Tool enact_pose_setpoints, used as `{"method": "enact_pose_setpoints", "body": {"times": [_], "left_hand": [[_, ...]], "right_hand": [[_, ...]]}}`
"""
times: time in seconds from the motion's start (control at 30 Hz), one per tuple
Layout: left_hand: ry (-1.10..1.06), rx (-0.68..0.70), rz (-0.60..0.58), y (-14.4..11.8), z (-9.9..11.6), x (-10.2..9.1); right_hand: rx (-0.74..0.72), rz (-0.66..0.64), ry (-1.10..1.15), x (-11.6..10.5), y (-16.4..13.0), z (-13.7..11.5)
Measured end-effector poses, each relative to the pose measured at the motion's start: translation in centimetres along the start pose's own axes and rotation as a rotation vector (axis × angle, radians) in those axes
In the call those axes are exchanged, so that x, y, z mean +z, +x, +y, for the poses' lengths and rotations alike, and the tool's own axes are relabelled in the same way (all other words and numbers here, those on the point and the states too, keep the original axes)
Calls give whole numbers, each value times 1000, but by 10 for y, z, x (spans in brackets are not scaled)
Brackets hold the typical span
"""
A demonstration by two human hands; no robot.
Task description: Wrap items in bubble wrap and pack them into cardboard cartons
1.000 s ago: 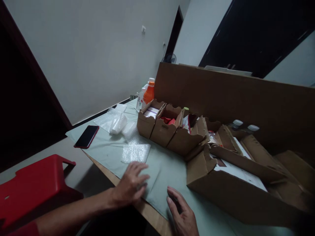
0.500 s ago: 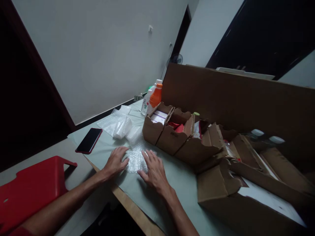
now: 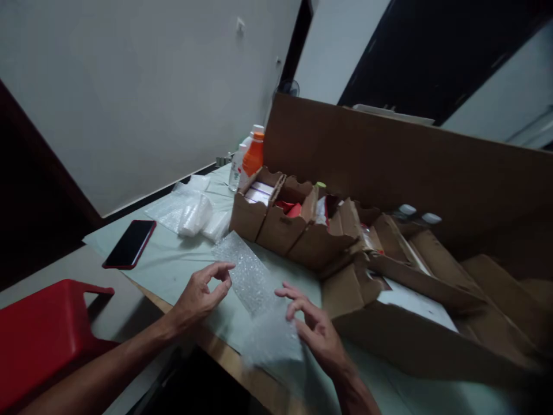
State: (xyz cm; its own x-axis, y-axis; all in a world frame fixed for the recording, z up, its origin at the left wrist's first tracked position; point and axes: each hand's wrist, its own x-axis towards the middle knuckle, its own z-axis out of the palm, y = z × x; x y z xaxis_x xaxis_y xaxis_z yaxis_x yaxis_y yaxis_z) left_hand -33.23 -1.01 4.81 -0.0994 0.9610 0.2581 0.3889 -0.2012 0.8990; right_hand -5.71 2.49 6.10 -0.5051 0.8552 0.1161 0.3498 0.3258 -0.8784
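Note:
A strip of clear bubble wrap [image 3: 248, 274] lies on the pale green cloth, its nearer end loose and blurred by motion. At its left edge is my left hand [image 3: 201, 294], fingers curved with a gap between thumb and forefinger and nothing visible in them. My right hand [image 3: 317, 328] hovers over the strip's right side, fingers bent and spread apart. Whether its fingertips touch the wrap is hard to see. Farther back on the cloth sits a bundle of rolled bubble wrap [image 3: 194, 214].
Cardboard bins [image 3: 270, 230] holding small boxes and packets stand along the right, before a tall cardboard panel [image 3: 367, 150]. An orange bottle [image 3: 254, 154] stands behind them. To the left are a phone [image 3: 129, 245] and a red plastic stool [image 3: 43, 323].
The bubble wrap between my hands was a small flat bundle; now it is spread into a longer strip. My hands have moved apart, the right one toward me. The camera view has shifted.

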Motion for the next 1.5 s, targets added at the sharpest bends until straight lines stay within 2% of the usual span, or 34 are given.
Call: {"method": "enact_pose_setpoints", "body": {"times": [0.13, 0.27, 0.33, 0.4, 0.47, 0.5, 0.63, 0.7, 0.77, 0.9, 1.0, 1.07, 1.13, 1.2, 1.23, 1.3, 1.37, 1.43, 1.5], "left_hand": [[64, 104, -215, -4, 9, 27], [335, 324, -369, -9, -4, 67], [513, 370, -415, -10, -12, 84], [648, 362, -436, -12, -17, 95], [714, 335, -435, -12, -20, 99], [729, 320, -433, -12, -21, 100], [771, 240, -436, -11, -20, 98], [779, 203, -441, -10, -20, 99], [745, 185, -434, -10, -20, 100], [638, 168, -367, -9, -19, 96], [701, 168, -359, -9, -20, 92], [773, 216, -312, -11, -18, 92], [782, 320, -191, -16, -11, 97], [704, 462, -90, -22, 0, 108], [647, 541, -90, -26, 6, 117], [551, 685, -217, -33, 16, 136], [536, 749, -439, -38, 20, 153], [618, 706, -630, -38, 13, 158], [728, 625, -726, -34, -1, 146]], "right_hand": [[230, 135, 238, -35, -82, 24], [413, 350, 353, -59, -144, 48], [522, 502, 359, -75, -168, 57], [588, 727, 344, -90, -190, 63], [610, 920, 296, -99, -211, 68], [624, 952, 248, -99, -219, 70], [681, 809, -186, -74, -235, 75], [637, 743, -384, -58, -231, 74], [582, 713, -457, -50, -222, 71], [467, 753, -579, -61, -207, 68], [476, 708, -772, -76, -205, 74], [526, 658, -916, -83, -207, 77], [537, 666, -1030, -82, -206, 76], [470, 681, -1073, -70, -195, 67], [409, 660, -1069, -60, -184, 61], [257, 517, -1016, -33, -156, 51], [120, 307, -927, -4, -126, 47], [62, 180, -869, 15, -109, 53], [68, 164, -878, 17, -113, 68]]}}
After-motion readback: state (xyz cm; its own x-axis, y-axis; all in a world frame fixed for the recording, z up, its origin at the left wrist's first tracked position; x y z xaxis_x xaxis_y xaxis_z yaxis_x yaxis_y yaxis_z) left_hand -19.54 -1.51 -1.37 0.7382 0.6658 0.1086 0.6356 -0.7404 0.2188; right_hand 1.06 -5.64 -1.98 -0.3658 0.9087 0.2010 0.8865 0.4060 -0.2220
